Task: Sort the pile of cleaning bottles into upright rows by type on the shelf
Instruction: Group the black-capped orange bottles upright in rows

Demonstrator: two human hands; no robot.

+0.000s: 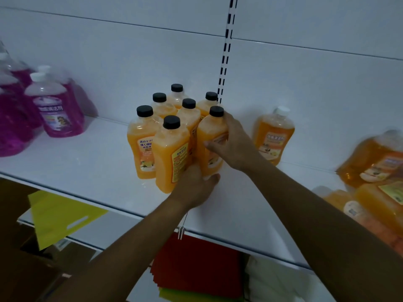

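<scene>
Centrally on the shelf (91, 162): black-capped orange bottle (210, 136), upright, near right of its group, clasped by right hand (233, 144); left hand (194, 186) curled at base. Judged heavy, slippery; best gripped mid-body.

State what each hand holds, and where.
Right hand grips the front-right black-capped orange bottle around its upper body; left hand cups the same bottle's base.

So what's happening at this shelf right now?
A person is sorting cleaning bottles on a white shelf. The right hand grips a black-capped orange bottle at the right front of an upright cluster of seven, while the left hand rests at the base of the front bottles. Purple bottles stand to the left. More orange bottles lie piled at the right.
</scene>
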